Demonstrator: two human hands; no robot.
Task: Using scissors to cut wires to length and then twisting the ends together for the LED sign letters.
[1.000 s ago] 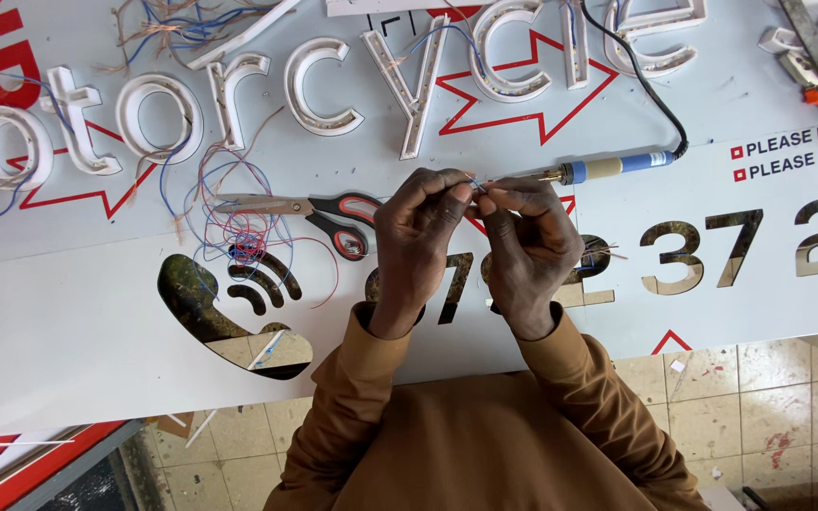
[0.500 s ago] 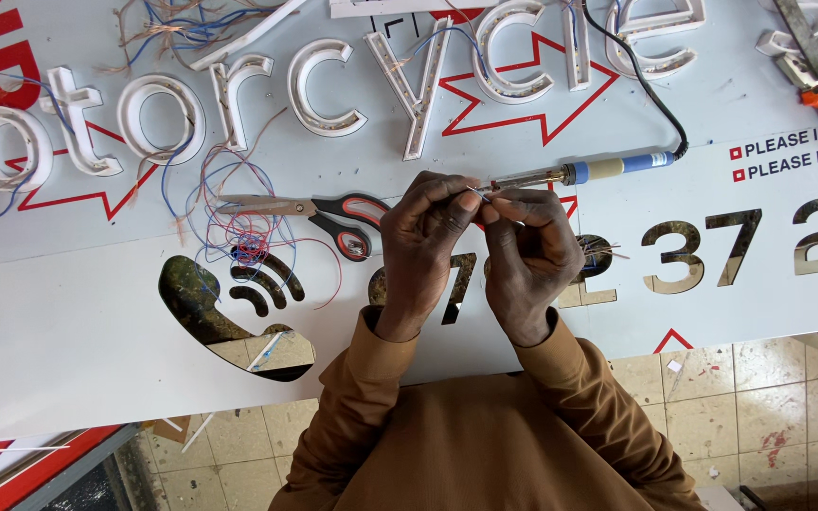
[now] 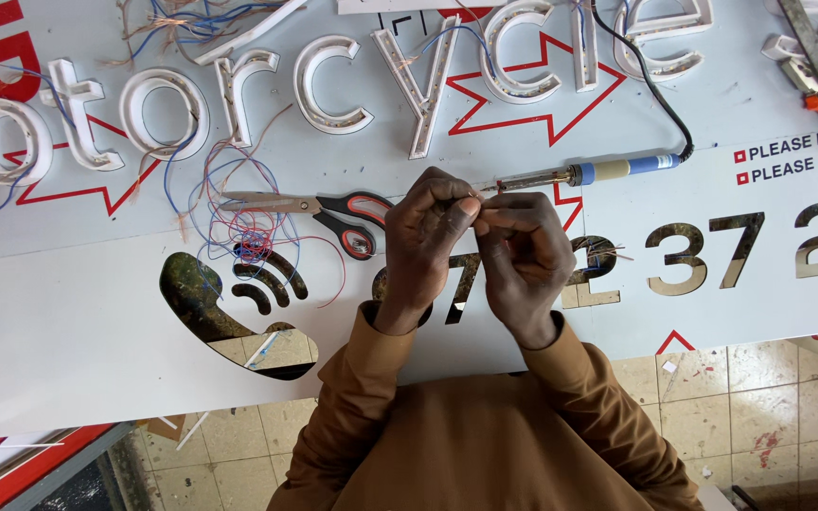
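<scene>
Both hands meet above the counter [image 3: 78,331]: left hand [image 3: 428,237] and right hand [image 3: 523,255], each grip pinched on a thin wire [image 3: 477,196]. Beyond lie the scissors [image 3: 324,213] and soldering iron [image 3: 589,173]. Keeping fingertips close should steady it.

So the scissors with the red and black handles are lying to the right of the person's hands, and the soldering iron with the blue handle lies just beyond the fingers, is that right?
Not quite. The head view shows the scissors lying to the left of the left hand, not to the right. The rest holds: the soldering iron with the blue handle lies just beyond the fingers, past the right hand.
</scene>
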